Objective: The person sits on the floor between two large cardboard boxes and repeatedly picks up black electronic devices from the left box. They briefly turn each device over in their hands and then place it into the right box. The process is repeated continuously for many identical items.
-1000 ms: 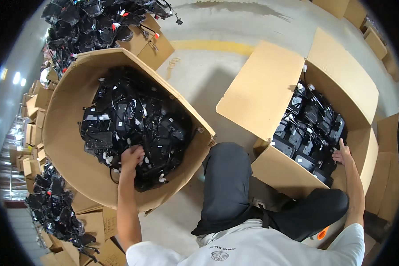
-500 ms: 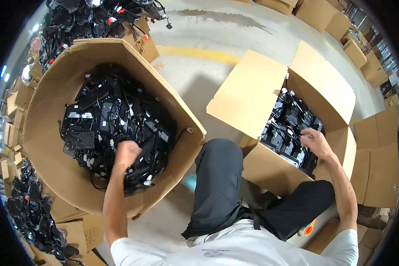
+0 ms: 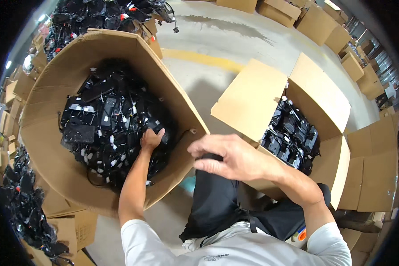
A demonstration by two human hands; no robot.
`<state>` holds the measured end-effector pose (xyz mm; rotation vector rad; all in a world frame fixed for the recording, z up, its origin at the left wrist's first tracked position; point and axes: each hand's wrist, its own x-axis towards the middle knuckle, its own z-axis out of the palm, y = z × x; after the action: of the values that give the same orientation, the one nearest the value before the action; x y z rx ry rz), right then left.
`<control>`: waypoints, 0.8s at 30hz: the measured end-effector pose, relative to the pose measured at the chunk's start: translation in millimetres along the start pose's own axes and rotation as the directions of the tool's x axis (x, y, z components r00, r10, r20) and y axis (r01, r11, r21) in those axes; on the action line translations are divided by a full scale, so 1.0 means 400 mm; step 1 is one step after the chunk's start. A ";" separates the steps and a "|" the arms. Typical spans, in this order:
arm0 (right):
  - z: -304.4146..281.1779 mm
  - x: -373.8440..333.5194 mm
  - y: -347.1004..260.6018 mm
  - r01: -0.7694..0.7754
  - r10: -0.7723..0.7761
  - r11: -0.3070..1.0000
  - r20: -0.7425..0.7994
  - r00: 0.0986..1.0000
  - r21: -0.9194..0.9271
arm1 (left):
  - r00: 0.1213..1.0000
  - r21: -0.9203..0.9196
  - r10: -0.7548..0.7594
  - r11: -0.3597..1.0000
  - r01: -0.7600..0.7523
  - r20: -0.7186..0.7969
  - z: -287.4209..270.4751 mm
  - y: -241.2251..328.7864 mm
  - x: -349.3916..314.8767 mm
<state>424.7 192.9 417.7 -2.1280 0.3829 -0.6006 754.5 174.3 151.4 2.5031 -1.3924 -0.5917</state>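
A large cardboard box [image 3: 44,108] on the left holds a heap of black plastic units with cables and white connectors [image 3: 108,113]. My left hand [image 3: 151,138] reaches into this heap at its right side, thumb and index finger apart against the black parts; the other fingers are partly hidden. Between the two boxes, above my knee, my right hand [image 3: 224,155] hangs in the air with its fingers apart and nothing seen in them. A smaller cardboard box [image 3: 328,106] stands at the right, flaps folded out, with similar black cabled units [image 3: 292,133] packed in it.
Heaps of bagged black parts [image 3: 93,17] sit behind the left box and along the left edge [image 3: 24,208]. More cardboard boxes line the far right [image 3: 317,24] and the right side [image 3: 372,164]. A yellow stripe [image 3: 204,58] crosses the floor. An orange ring-shaped thing [image 3: 302,235] lies by my leg.
My right hand has left the smaller box and swung left toward the large box. My left hand has shifted right and farther away within the heap. The view has moved slightly.
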 end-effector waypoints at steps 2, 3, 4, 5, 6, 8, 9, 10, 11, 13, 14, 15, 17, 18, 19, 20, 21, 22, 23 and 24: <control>-0.011 -0.040 0.010 -0.078 0.078 0.997 0.008 0.997 0.015 | 0.991 0.004 -0.094 0.995 0.095 -0.090 0.081 0.013 0.038; -0.012 -0.047 0.011 -0.119 0.120 0.991 -0.017 0.993 0.059 | 0.983 0.048 -0.125 0.990 0.132 -0.138 0.111 0.003 0.060; -0.012 -0.048 0.011 -0.156 0.161 0.982 -0.037 0.986 0.106 | 0.969 0.091 -0.157 0.980 0.177 -0.189 0.130 -0.020 0.079; -0.020 -0.061 0.020 -0.214 0.225 0.966 -0.065 0.972 0.145 | 0.975 0.022 -0.146 0.988 0.152 -0.170 0.142 -0.016 0.092; -0.031 -0.066 0.036 -0.189 0.195 0.980 -0.097 0.976 0.060 | 0.979 -0.037 -0.138 0.990 0.134 -0.150 0.124 -0.029 0.096; -0.039 -0.050 0.052 -0.252 0.271 0.955 -0.112 0.956 0.158 | 0.985 -0.308 -0.007 0.950 -0.047 -0.170 0.041 -0.108 0.084; -0.040 -0.044 0.070 -0.269 0.291 0.948 -0.121 0.949 0.170 | 0.968 -0.506 0.126 0.833 -0.223 -0.218 -0.004 -0.135 0.065; -0.043 -0.062 0.116 -0.340 0.381 0.915 -0.187 0.906 0.218 | 0.989 -0.724 0.111 0.674 -0.149 -0.100 -0.093 -0.008 -0.011; -0.043 -0.049 0.139 -0.385 0.456 0.870 -0.208 0.865 0.309 | 0.979 -0.800 0.157 0.568 -0.195 -0.127 -0.193 0.073 -0.087; -0.010 0.012 0.181 -0.280 0.367 0.917 -0.328 0.871 0.284 | 0.934 -0.868 0.311 0.397 -0.296 -0.176 -0.327 0.197 -0.186; 0.011 0.063 0.180 -0.244 0.347 0.917 -0.325 0.880 0.317 | 0.887 -0.798 0.380 0.431 -0.421 -0.263 -0.375 0.235 -0.224; 0.017 0.118 0.136 -0.279 0.398 0.858 -0.217 0.891 0.431 | 0.862 -0.783 0.415 0.413 -0.464 -0.291 -0.400 0.269 -0.264; 0.020 0.150 0.090 -0.298 0.432 0.798 -0.153 0.889 0.524 | 0.810 -0.760 0.536 0.418 -0.498 -0.236 -0.441 0.298 -0.303; 0.023 0.148 0.077 -0.271 0.421 0.809 -0.194 0.886 0.522 | 0.808 -0.896 0.564 0.251 -0.366 -0.172 -0.443 0.265 -0.281; 0.020 0.140 0.068 -0.244 0.413 0.820 -0.241 0.878 0.518 | 0.814 -0.972 0.544 -0.013 -0.234 -0.203 -0.420 0.237 -0.253; -0.001 0.115 0.064 -0.276 0.492 0.777 -0.272 0.827 0.566 | 0.850 -0.911 0.496 0.243 -0.334 -0.179 -0.390 0.169 -0.208; -0.023 0.089 0.037 -0.199 0.515 0.675 -0.261 0.816 0.711 | 0.884 -0.778 0.432 0.489 -0.395 -0.178 -0.358 0.081 -0.164; -0.053 0.053 0.037 -0.174 0.521 0.675 -0.296 0.801 0.717 | 0.927 -0.689 0.376 0.666 -0.287 -0.023 -0.308 -0.001 -0.125; -0.080 0.012 0.041 -0.152 0.530 0.673 -0.328 0.782 0.724 | 0.951 -0.558 0.283 0.813 -0.170 0.124 -0.244 -0.074 -0.105; -0.107 -0.032 0.042 -0.161 0.548 0.715 -0.403 0.733 0.680 | 0.941 -0.193 0.339 0.922 -0.335 -0.017 -0.144 -0.141 -0.137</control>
<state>389.6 160.9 422.2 -1.1450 0.8226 -0.9797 797.3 250.3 195.0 2.0489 -1.6370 -0.6412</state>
